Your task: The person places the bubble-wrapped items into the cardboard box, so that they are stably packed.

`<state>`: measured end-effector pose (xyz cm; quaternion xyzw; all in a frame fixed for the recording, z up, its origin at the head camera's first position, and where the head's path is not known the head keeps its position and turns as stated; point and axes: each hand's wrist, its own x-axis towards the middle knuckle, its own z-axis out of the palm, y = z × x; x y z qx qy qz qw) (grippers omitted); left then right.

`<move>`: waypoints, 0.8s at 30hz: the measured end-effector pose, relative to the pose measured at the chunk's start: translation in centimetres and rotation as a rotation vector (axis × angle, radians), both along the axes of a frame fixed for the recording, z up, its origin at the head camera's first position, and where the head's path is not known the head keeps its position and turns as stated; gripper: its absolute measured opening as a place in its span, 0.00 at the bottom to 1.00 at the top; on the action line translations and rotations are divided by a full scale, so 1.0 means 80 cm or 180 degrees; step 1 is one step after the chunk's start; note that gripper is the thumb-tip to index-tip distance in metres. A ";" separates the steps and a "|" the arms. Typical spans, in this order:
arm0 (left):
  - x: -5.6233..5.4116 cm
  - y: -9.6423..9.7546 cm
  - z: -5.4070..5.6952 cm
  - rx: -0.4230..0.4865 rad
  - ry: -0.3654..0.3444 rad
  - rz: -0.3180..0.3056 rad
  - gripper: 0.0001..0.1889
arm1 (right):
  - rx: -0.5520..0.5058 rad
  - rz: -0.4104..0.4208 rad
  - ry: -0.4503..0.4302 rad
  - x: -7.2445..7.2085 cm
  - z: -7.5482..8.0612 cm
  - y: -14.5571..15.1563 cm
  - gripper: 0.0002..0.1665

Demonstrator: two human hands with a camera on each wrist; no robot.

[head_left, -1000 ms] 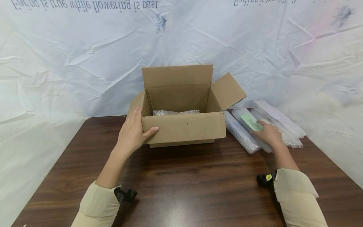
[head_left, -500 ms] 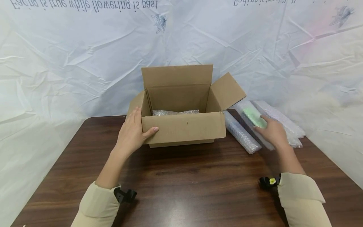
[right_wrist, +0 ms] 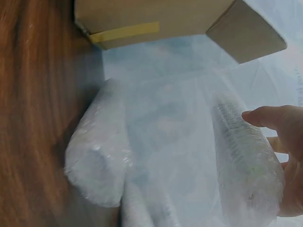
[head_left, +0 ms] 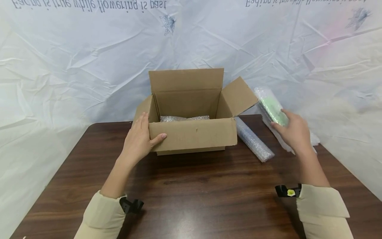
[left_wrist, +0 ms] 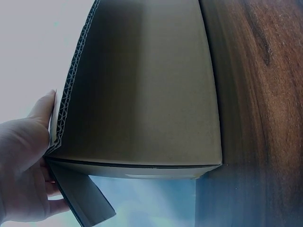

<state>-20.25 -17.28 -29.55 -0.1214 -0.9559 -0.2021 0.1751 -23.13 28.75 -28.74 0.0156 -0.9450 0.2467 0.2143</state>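
My left hand (head_left: 138,138) rests on the near left corner of an open cardboard box (head_left: 194,134). Its thumb presses the front flap, and its straight fingers lie along the left flap (head_left: 144,109). Over at the right, my right hand (head_left: 295,131) grips a bubble-wrapped package (head_left: 272,105) with something green inside, raised off the table and tilted. In the right wrist view the thumb lies against one side of this clear package (right_wrist: 244,163); the other fingers are partly hidden behind it. Bubble wrap (head_left: 174,118) shows inside the box, its contents mostly hidden.
A bubble-wrapped roll (head_left: 253,141) lies on the dark wooden table (head_left: 191,192), just right of the box. More bubble-wrapped packages (head_left: 314,139) lie beneath and behind the right hand. A wrinkled white sheet (head_left: 113,59) hangs behind the table. The box's right flap (head_left: 240,96) sticks outward.
My right hand has taken hold of the green bubble-wrapped package and lifted it from among the others, up and slightly right. The left hand and box have stayed in place.
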 end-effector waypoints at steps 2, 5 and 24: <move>0.000 0.000 0.000 -0.0001 0.0009 -0.0002 0.50 | -0.0053 -0.0031 0.0127 0.002 0.005 -0.003 0.38; 0.001 -0.001 0.000 -0.0001 0.0009 0.0001 0.50 | -0.0172 -0.0099 0.0374 0.007 0.014 -0.009 0.37; 0.001 0.001 0.001 0.0011 -0.0019 0.0009 0.50 | -0.0760 0.0329 0.1885 0.032 0.054 -0.063 0.34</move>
